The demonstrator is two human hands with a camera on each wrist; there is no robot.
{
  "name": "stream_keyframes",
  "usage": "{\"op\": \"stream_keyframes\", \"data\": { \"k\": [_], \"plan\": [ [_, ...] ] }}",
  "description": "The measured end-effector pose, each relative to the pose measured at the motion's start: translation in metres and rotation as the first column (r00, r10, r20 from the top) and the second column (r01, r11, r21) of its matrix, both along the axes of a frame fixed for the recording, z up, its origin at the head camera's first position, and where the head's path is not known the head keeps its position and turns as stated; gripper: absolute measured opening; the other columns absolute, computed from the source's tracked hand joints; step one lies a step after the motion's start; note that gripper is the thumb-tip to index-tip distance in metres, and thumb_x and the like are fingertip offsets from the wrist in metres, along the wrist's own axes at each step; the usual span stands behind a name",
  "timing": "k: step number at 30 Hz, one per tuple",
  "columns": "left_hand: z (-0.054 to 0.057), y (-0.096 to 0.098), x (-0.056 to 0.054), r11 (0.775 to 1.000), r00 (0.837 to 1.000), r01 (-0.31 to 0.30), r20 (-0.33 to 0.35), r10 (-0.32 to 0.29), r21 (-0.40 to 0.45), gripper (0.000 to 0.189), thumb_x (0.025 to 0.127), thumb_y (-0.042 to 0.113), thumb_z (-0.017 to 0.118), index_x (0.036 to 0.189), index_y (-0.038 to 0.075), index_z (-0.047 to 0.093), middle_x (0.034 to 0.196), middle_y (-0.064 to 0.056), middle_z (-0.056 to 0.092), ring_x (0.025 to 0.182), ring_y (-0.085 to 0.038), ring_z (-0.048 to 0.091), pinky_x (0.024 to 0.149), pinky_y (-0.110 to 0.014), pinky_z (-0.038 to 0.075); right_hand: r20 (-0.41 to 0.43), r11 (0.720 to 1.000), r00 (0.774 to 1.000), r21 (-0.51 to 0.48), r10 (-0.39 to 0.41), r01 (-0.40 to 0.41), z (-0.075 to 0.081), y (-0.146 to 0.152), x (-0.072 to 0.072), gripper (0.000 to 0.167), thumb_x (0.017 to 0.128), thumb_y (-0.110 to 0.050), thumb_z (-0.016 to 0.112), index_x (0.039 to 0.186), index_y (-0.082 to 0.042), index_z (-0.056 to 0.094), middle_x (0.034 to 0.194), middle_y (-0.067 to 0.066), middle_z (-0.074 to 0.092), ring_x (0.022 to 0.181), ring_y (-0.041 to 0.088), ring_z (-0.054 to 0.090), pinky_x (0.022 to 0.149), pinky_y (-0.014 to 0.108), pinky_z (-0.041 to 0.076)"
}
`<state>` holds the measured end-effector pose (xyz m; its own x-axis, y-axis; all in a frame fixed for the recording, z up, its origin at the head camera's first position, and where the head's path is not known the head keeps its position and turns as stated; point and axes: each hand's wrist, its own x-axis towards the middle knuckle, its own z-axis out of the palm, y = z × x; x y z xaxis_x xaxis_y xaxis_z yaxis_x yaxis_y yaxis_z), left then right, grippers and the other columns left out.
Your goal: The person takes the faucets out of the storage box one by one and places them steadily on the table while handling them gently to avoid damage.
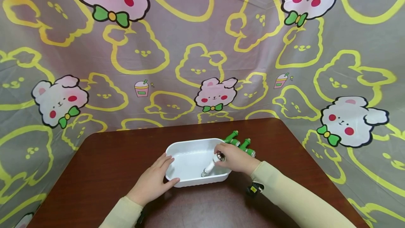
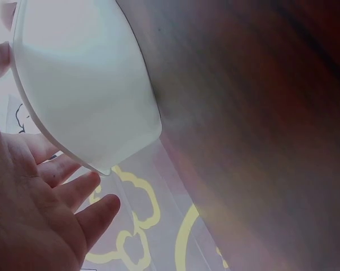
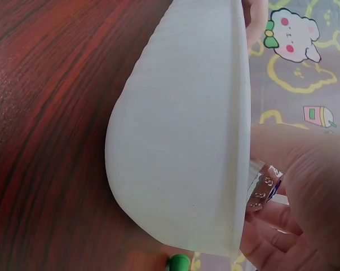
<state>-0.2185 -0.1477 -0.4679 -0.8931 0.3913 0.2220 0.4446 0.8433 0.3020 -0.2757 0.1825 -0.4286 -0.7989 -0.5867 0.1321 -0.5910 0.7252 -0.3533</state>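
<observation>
A white oval tub (image 1: 186,163) stands on the table. My left hand (image 1: 153,178) rests on its left end, thumb along the near rim and fingers spread along the outer edge; in the left wrist view the fingers (image 2: 105,212) look fairly straight beside the rim. Over the tub's right end, my right hand (image 1: 235,157) holds a white pipe fitting (image 1: 209,167) with shiny metal ends, tilted, its lower end inside the tub. In the right wrist view the tub wall (image 3: 181,135) hides most of it, leaving a shiny end (image 3: 263,183) between the fingers.
Two green pipe fittings (image 1: 245,145) with metal threaded ends lie just behind the tub's right end, partly covered by my right hand. The brown wooden table (image 1: 126,150) meets a patterned cloth backdrop (image 1: 171,80) behind and at both sides.
</observation>
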Motion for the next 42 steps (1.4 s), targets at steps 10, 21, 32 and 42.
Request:
{"op": "stream_keyframes", "data": {
  "k": [10,21,32,42],
  "plan": [
    [-0.001,0.000,0.000,1.000,1.000,0.007,-0.008,-0.007,-0.003,0.074,0.091,0.052,0.074,0.144,0.004,0.056,0.149,-0.014,0.055,0.151,-0.036,0.039,0.113,-0.051,0.045,0.000,1.000,1.000,-0.017,-0.014,0.014,0.002,0.002,0.005,0.031,0.088,-0.025,0.083,0.109,-0.007,0.068,0.098,0.000,0.067,0.087,0.012,0.060,0.079,0.030,0.055],
    [0.000,-0.001,0.000,1.000,1.000,0.012,-0.019,-0.012,-0.008,0.074,0.090,0.051,0.075,0.144,0.003,0.056,0.149,-0.014,0.055,0.150,-0.037,0.040,0.114,-0.051,0.044,-0.029,0.991,0.998,-0.121,-0.053,0.049,-0.001,0.003,0.006,0.031,0.090,-0.027,0.082,0.111,-0.010,0.068,0.105,0.002,0.071,0.092,0.012,0.064,0.082,0.030,0.058],
    [-0.001,-0.001,0.000,1.000,1.000,0.014,-0.028,-0.014,-0.001,0.074,0.090,0.051,0.075,0.144,0.003,0.057,0.149,-0.014,0.056,0.150,-0.037,0.040,0.114,-0.051,0.044,-0.026,0.970,0.994,-0.221,-0.109,0.100,0.011,0.009,0.014,0.035,0.089,-0.029,0.083,0.117,-0.014,0.069,0.107,-0.003,0.070,0.090,0.009,0.062,0.082,0.024,0.058],
    [-0.002,-0.001,-0.001,1.000,1.000,0.016,-0.022,-0.016,-0.006,0.075,0.090,0.053,0.074,0.144,0.004,0.056,0.149,-0.014,0.055,0.150,-0.036,0.040,0.114,-0.050,0.045,-0.001,0.945,0.988,-0.292,-0.155,0.148,0.021,0.023,0.020,0.034,0.087,-0.030,0.084,0.116,-0.019,0.069,0.105,-0.008,0.067,0.090,0.009,0.061,0.083,0.031,0.059]
  ]
}}
